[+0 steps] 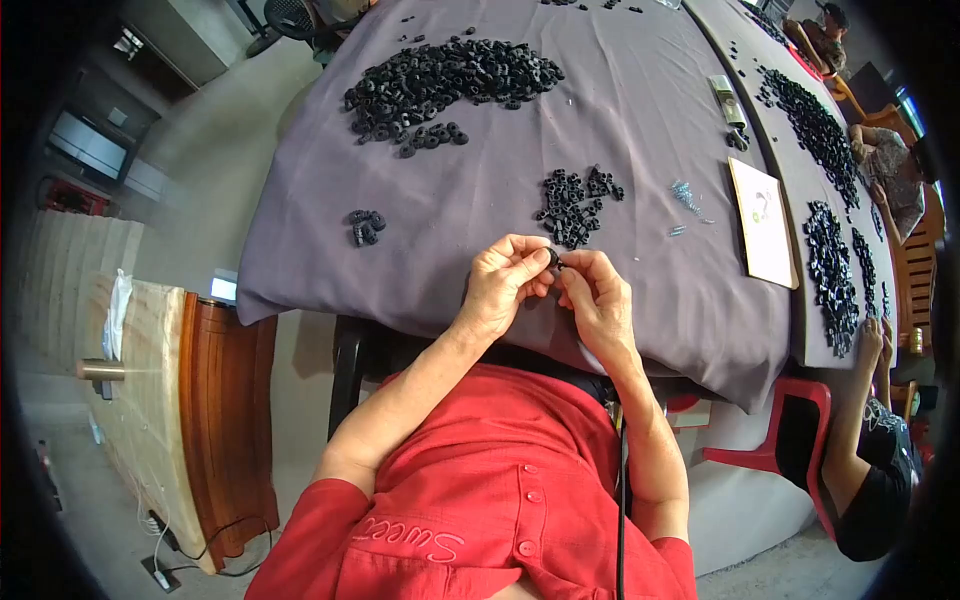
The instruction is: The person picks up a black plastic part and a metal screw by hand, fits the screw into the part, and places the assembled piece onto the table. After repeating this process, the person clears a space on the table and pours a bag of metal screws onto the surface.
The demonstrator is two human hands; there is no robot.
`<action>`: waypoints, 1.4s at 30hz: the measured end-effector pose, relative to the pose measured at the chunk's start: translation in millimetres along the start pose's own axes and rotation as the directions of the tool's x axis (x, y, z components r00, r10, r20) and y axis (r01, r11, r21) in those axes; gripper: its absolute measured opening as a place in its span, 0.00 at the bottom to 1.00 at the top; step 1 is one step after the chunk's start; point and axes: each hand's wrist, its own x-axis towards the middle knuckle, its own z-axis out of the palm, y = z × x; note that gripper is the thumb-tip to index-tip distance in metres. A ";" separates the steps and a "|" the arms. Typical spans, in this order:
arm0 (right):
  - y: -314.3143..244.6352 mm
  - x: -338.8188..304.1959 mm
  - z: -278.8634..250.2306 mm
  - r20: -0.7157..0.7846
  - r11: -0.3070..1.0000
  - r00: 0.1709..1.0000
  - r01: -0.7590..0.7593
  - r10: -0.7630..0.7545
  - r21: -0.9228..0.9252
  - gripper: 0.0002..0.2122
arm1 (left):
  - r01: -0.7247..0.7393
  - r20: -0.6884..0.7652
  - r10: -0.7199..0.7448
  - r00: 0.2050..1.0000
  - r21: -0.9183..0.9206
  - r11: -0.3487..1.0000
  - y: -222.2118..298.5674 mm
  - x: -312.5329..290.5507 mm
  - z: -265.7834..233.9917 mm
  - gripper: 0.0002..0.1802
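1 small black part (554, 259) sits between left hand (497, 286) and right hand (603, 302), both hands' fingers (530, 265) pinching it; long axis unclear.

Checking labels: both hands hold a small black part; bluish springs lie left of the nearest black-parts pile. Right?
Wrong side: the head view shows the bluish springs right of that black-parts pile. Left hand and right hand hold a small black part.
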 end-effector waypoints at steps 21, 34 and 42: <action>2.2 2.4 5.4 -0.080 0.997 0.995 0.058 -0.054 0.048 0.02 | -0.092 -0.015 0.095 0.995 0.146 0.985 -6.0 -1.3 3.4 0.07; 5.5 1.2 12.9 -0.137 0.998 0.991 0.017 -0.009 0.057 0.02 | -0.200 -0.061 0.214 0.975 0.188 0.962 -10.0 -2.9 8.3 0.06; 12.6 2.8 8.6 -0.028 0.975 0.999 0.047 -0.041 0.218 0.07 | -0.075 -0.011 0.075 0.997 0.003 0.997 -2.2 2.0 0.6 0.06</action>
